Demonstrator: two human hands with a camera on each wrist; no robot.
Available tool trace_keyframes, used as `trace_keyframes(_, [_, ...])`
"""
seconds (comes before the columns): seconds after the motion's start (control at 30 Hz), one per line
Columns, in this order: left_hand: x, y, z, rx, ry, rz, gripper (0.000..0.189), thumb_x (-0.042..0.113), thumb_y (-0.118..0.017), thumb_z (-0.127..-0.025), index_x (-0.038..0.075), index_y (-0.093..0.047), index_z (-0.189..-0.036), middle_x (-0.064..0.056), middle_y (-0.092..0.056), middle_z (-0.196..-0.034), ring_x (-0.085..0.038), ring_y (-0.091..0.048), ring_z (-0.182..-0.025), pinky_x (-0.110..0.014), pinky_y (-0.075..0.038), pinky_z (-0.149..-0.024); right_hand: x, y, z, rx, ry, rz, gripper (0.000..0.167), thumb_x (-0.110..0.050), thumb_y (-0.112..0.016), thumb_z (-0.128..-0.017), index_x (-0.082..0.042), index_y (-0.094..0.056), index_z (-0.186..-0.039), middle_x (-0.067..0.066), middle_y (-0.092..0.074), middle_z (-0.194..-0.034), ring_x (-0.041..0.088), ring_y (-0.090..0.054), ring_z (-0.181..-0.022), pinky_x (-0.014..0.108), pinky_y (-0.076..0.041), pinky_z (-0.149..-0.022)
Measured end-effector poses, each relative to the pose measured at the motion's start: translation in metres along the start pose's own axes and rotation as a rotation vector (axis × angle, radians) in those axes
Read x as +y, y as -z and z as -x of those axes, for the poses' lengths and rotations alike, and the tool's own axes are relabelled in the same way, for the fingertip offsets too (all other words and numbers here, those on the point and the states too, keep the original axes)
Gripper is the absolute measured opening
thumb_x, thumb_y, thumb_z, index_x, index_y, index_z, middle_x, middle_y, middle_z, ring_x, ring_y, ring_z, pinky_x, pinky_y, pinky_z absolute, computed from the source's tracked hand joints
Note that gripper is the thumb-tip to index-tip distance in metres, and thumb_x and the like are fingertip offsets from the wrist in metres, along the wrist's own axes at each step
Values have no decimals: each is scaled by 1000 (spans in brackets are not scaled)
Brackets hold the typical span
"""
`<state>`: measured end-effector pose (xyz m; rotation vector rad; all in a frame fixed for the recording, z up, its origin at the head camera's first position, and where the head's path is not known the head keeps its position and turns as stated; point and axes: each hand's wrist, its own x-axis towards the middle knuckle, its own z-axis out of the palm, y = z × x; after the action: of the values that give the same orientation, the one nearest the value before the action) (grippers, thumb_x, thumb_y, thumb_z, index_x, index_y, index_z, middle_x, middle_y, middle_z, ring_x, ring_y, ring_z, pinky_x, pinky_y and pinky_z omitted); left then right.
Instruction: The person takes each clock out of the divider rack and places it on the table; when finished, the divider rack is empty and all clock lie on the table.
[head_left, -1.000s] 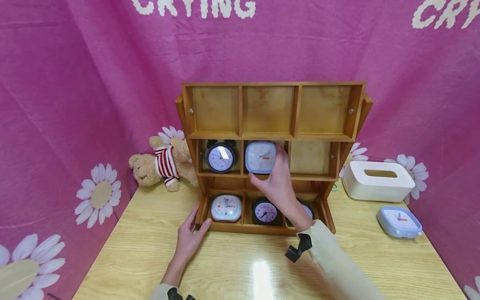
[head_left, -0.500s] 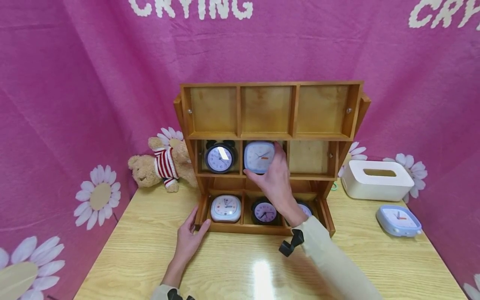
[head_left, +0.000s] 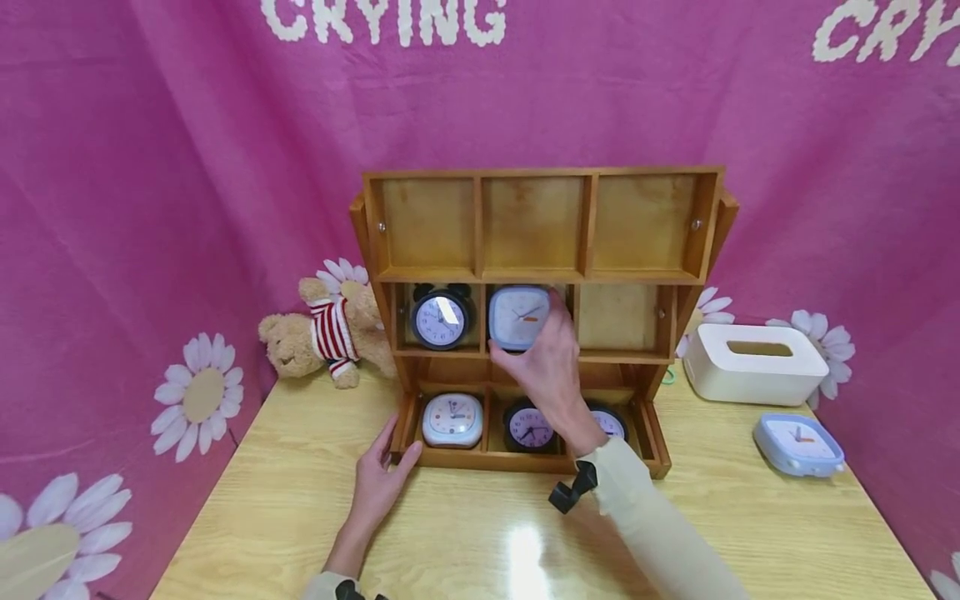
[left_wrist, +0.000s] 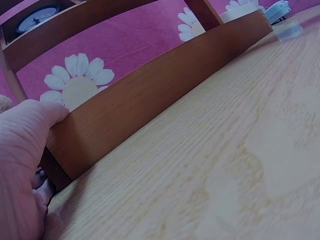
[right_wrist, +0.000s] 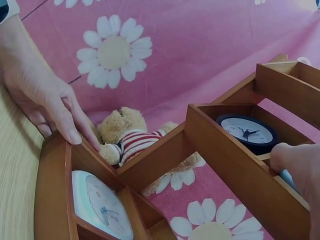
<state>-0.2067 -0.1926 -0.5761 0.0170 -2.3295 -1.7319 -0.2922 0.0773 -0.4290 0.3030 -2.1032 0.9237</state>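
A three-tier wooden display shelf (head_left: 540, 276) stands on the table, each tier split into three compartments. In the middle tier's centre compartment, my right hand (head_left: 546, 367) holds a light-blue square alarm clock (head_left: 514, 318), thumb at its lower left and fingers at its right edge. My left hand (head_left: 378, 479) grips the shelf's lower left front corner, with the thumb over the front board (left_wrist: 150, 95). To the left of the blue clock sits a black twin-bell alarm clock (head_left: 439, 322). The bottom tier holds a white clock (head_left: 452, 420), a black clock (head_left: 529, 427) and another round clock (head_left: 609, 423), partly covered by my right wrist.
On the table at right lies another light-blue alarm clock (head_left: 801, 445), in front of a white tissue box (head_left: 750, 379). A teddy bear (head_left: 333, 333) in a striped top lies left of the shelf. A pink flowered cloth (head_left: 547, 100) hangs behind.
My right forearm and wrist have shifted a little left, the thumb sliding left along the blue clock's lower edge. The clock stays in its compartment; my left hand keeps its hold.
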Motion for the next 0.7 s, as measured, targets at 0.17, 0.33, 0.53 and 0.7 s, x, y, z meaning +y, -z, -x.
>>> trace_keyframes(0.17, [0, 0, 2, 3, 14, 4, 69, 22, -77, -97, 6, -47, -157, -18, -43, -160, -37, -39, -148, -58, -37, -117, 1, 0, 1, -3, 12, -20, 109, -39, -93, -70, 4, -37, -152, 24, -57, -135, 39, -59, -119, 55, -55, -97])
trace_keyframes(0.33, [1, -2, 1, -2, 14, 13, 69, 22, -77, -97, 6, -48, -156, -19, -44, -159, -37, -40, -147, -57, -37, -117, 0, 2, 2, 6, 25, -23, 107, -41, -90, -71, 3, -37, -153, 23, -58, -134, 39, -59, -117, 55, -55, -97])
trace_keyframes(0.53, [1, -1, 1, -2, 24, 12, 69, 22, -77, -96, 6, -48, -157, -19, -43, -160, -37, -39, -148, -57, -37, -117, -2, 6, 5, 30, 43, -22, 109, -50, -85, -71, 6, -39, -153, 24, -57, -136, 38, -57, -118, 54, -53, -98])
trace_keyframes(0.7, [1, 0, 1, -9, 23, 4, 70, 23, -77, -97, 6, -46, -157, -20, -42, -161, -39, -38, -149, -59, -36, -117, -5, 17, 8, 31, 32, -53, 108, -49, -87, -69, 4, -41, -151, 23, -57, -133, 37, -55, -117, 56, -53, -95])
